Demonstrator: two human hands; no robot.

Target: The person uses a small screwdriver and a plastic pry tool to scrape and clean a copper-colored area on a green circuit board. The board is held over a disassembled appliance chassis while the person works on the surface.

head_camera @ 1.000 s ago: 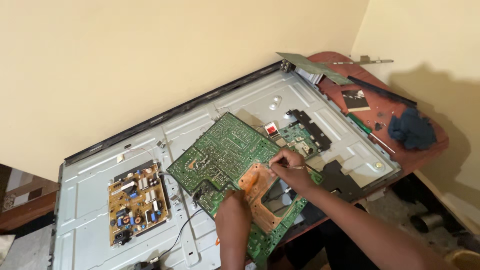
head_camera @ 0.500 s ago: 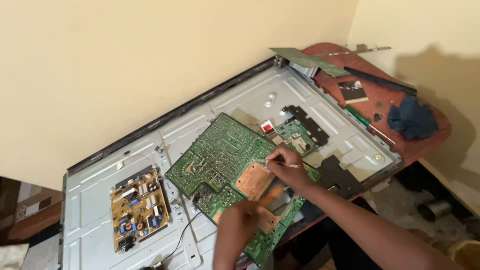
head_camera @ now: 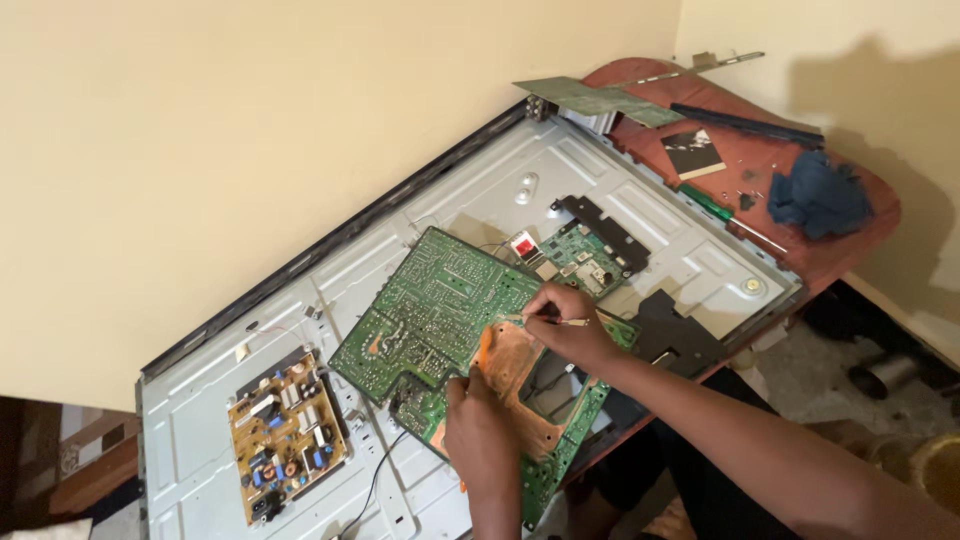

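centrally, a large green circuit board (head_camera: pixel 440 300) lies solder side up on the grey metal back panel (head_camera: pixel 640 180) of a flat screen, its near edge overhanging the panel's near rim. the left hand (head_camera: pixel 482 420) grips the board's near edge beside an orange patch (head_camera: pixel 510 370), fingers curled shut on it. the right hand (head_camera: pixel 565 320) pinches a thin metal tool (head_camera: pixel 575 322), held just above the board's right part. a smaller green board (head_camera: pixel 585 255) sits just beyond the right hand, touching a black bracket (head_camera: pixel 610 225). a yellow power board (head_camera: pixel 285 435) lies well apart at the left, with bare panel between. the panel's far edge runs against the cream wall (head_camera: pixel 250 130). at the far right, a red table (head_camera: pixel 820 240) carries a blue cloth (head_camera: pixel 820 195), near the panel's right corner.
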